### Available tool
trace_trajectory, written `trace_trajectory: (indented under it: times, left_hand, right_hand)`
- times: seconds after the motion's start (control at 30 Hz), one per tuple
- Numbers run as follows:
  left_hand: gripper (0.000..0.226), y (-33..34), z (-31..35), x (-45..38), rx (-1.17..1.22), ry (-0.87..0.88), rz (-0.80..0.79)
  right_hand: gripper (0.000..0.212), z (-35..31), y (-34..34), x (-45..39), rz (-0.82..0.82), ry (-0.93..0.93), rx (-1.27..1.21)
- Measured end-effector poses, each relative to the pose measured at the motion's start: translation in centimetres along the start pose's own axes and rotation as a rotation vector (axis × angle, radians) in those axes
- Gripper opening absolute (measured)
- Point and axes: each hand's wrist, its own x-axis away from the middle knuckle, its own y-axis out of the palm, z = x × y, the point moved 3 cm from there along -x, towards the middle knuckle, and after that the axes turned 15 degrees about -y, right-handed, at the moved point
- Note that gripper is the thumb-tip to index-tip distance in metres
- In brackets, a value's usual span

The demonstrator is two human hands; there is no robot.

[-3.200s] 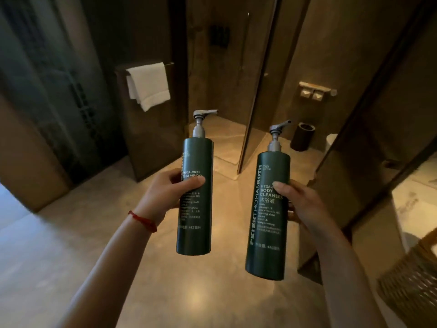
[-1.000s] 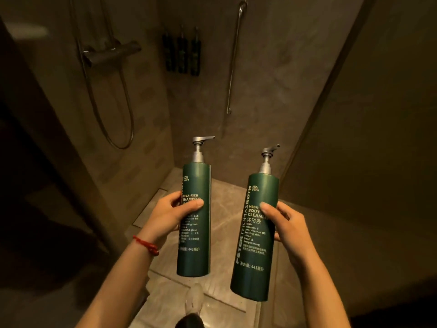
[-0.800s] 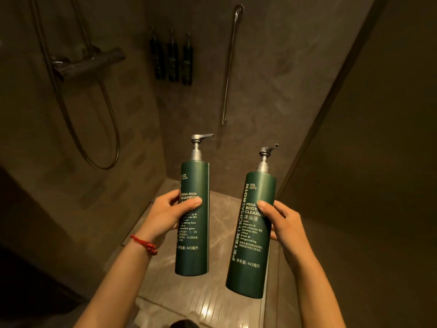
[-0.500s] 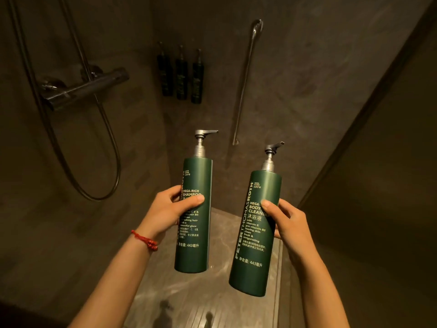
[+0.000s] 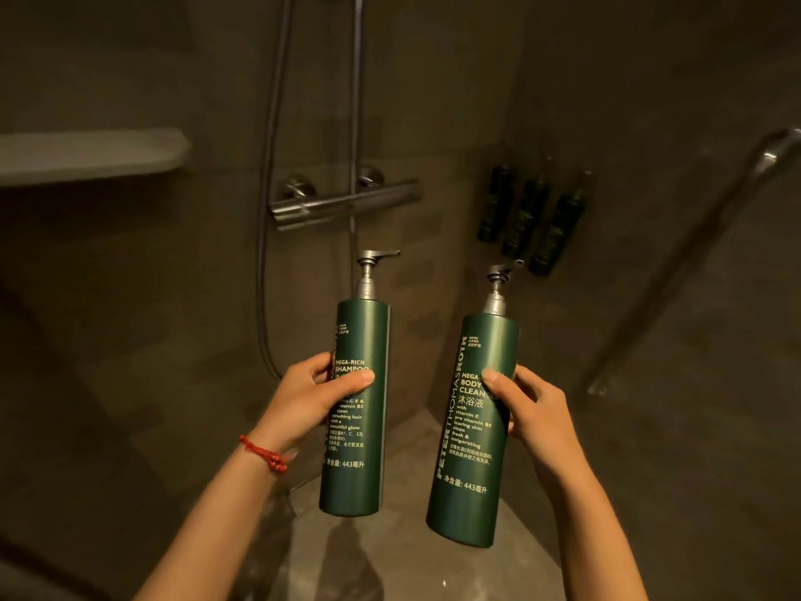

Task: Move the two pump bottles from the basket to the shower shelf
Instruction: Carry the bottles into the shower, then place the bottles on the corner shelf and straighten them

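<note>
- Nearest, low in view: two bare forearms reaching up from the bottom edge, a red cord [image 5: 263, 454] tied round the left wrist.
- Left hand [image 5: 303, 401] wrapped round the middle of the shampoo bottle [image 5: 356, 409] — thumb across the label, fingers curled behind; bottle upright, held in the air, pump spout pointing right.
- Right hand [image 5: 535, 409] clasped round the middle of the cleanser bottle [image 5: 474, 427] the same way, thumb on the front; bottle leaning a little to the right, also in the air, pump spout pointing up and right.
- Both bottles dark green with silver pumps, side by side with a gap between, touching nothing but the hands.
- Below them: wet stone floor [image 5: 390, 557] of the shower corner.
- Farther back, centre: chrome mixer bar [image 5: 342, 203] on the wall, with a riser pipe and a hose running up and down past it.
- Upper left, well apart from both bottles: a grey shelf [image 5: 86, 156] jutting from the wall — nothing seen on its visible part.
- Right of the mixer, on the far wall: three small dark bottles [image 5: 531, 214] in a row, blurred.
- Far right: a slanted metal rail [image 5: 676, 271].
</note>
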Motion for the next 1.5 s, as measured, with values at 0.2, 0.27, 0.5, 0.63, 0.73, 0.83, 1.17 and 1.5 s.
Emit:
trace_trajectory:
  times: [0.2, 0.27, 0.5, 0.63, 0.73, 0.83, 1.17, 1.5]
  left_hand:
    - [0.032, -2.7, 2.1, -0.6, 0.096, 0.066, 0.295]
    - [0.025, -3.8, 2.2, 0.0, 0.123, 0.082, 0.391]
    - [0.035, -8.9, 3.8, 2.4, 0.18, 0.137, 0.607]
    - [0.039, -12.4, 6.6, 2.8, 0.139, 0.204, 0.671]
    - [0.04, -15.0, 9.3, 3.2, 0.102, 0.268, 0.703]
    - [0.046, -17.2, 12.4, 3.3, 0.062, 0.339, 0.713]
    - [0.036, -21.5, 20.9, 2.9, 0.0, 0.535, 0.756]
    - [0.042, -25.7, 26.1, 0.4, -0.108, 0.644, 0.772]
  right_hand:
    - [0.003, 0.4, 3.5, -8.9, -0.331, -0.088, -0.072]
    - [0.004, 0.4, 5.5, -10.7, -0.435, -0.106, -0.1]
    - [0.02, -0.8, 14.0, -14.3, -0.683, -0.16, -0.232]
    - [0.019, -2.3, 18.9, -16.4, -0.701, -0.213, -0.293]
    - [0.021, -3.9, 22.2, -17.9, -0.696, -0.262, -0.327]
    - [0.026, -5.9, 24.7, -19.6, -0.687, -0.327, -0.333]
    - [0.023, -12.7, 29.0, -25.4, -0.638, -0.549, -0.367]
    - [0.043, -16.4, 33.4, -30.5, -0.677, -0.68, -0.467]
